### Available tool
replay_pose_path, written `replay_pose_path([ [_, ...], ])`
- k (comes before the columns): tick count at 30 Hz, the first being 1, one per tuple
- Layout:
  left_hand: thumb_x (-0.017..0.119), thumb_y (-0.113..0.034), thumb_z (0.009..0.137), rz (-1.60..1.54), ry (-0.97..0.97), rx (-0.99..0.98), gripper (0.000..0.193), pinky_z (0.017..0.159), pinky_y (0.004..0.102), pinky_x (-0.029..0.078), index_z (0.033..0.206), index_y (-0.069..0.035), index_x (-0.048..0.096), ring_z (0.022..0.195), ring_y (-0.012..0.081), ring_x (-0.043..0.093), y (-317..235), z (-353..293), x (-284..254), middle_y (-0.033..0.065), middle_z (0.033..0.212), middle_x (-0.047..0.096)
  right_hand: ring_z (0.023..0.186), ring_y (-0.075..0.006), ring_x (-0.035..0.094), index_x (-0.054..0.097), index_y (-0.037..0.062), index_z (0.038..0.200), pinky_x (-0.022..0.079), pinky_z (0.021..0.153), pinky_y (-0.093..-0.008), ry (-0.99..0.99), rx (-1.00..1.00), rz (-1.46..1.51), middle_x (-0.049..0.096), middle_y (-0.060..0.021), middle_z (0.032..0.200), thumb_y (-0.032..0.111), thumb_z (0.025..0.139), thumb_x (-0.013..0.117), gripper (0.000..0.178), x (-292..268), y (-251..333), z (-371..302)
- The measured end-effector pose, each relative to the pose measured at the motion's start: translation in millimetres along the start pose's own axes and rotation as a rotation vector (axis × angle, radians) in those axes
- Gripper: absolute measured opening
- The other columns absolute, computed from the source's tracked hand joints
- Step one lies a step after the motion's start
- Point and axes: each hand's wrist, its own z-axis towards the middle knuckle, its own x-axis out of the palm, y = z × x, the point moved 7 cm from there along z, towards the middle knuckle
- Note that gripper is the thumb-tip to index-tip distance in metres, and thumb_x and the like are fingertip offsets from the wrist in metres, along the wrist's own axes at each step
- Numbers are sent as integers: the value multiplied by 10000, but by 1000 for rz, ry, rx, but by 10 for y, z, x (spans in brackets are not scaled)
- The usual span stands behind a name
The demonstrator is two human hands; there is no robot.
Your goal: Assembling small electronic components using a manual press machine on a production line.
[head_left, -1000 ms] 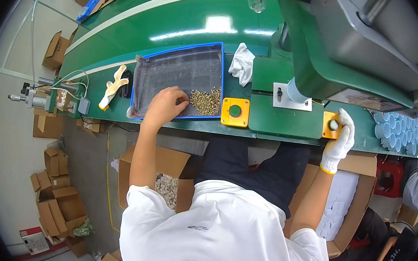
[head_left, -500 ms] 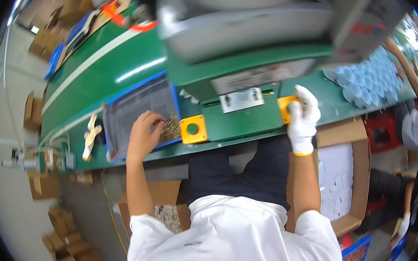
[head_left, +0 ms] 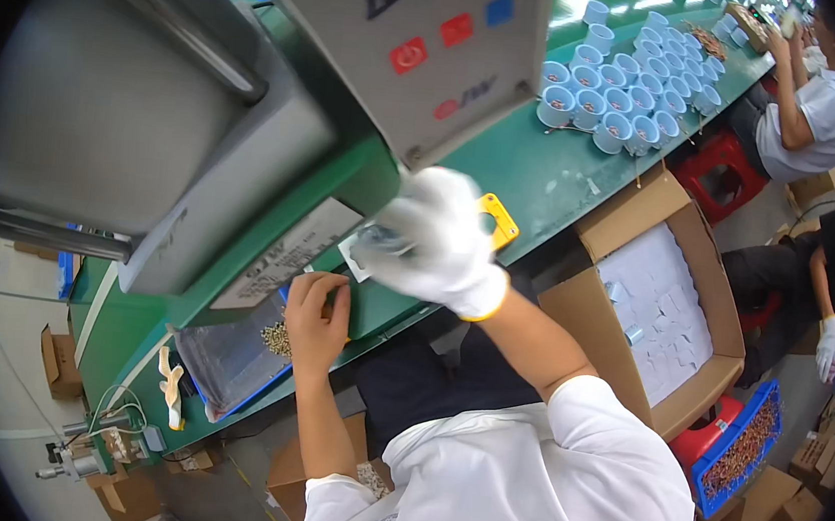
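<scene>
My bare left hand (head_left: 320, 313) is beside the front of the green press, its fingers curled together; whatever is between them is too small to make out. Just left of it, small brass-coloured parts (head_left: 277, 338) lie in a blue-rimmed tray (head_left: 227, 363). My right hand (head_left: 444, 248), in a white glove, is smeared by motion over the press's work spot. Its fingers partly cover a pale metal plate (head_left: 354, 256), and whether they hold anything is unclear. Right of the glove sits a yellow button box (head_left: 501, 224), partly hidden.
The grey press housing (head_left: 140, 113) overhangs the bench. Light-blue cups (head_left: 615, 89) with small parts stand at the far right. An open carton (head_left: 574, 306) of white pieces is at my right, a blue crate (head_left: 741, 452) beyond it. A white glove (head_left: 170, 387) lies left. Two co-workers sit right.
The view has swung to the right. My right hand has left the yellow button box and moved left over the metal plate. My left hand has come out of the tray toward the press.
</scene>
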Motion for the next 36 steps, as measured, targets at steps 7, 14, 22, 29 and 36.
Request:
replay_pose_path([
  [7,759,24,962,-314,123,-116,98,585,256,463,1059,23,745,769,108,621,200,3,24,86,1033,714,1032,-390,748,802,92,1021,592,938,-500,195,426,-517,776,-141,1089,330,1016,675,270,-328,-2215,311],
  [14,754,14,959,-311,96,-130,97,653,256,521,1056,22,747,879,163,675,266,-44,-19,92,1061,703,1059,-370,727,826,178,1021,594,915,-516,363,185,-726,760,-106,1107,331,939,710,209,-48,-2918,18],
  [22,771,-22,907,-333,104,-99,121,871,366,552,1011,30,735,942,265,695,293,25,-63,132,998,733,1263,-388,635,790,117,929,552,1054,-501,429,299,-1211,689,-152,1470,334,782,915,291,-1218,-2105,-345],
  [29,774,-48,908,-274,103,-65,126,846,374,548,1010,18,741,946,270,683,253,-12,-80,116,970,735,1169,-374,717,705,28,922,578,1002,-446,56,446,-8,722,-216,1398,143,896,861,195,-589,-659,-220],
  [36,775,-43,907,-292,83,-70,124,853,370,549,1017,8,748,945,266,685,293,-27,-60,112,956,725,1089,-330,704,711,68,1199,528,951,-458,102,133,-196,736,-96,1174,208,761,935,512,420,135,-213],
])
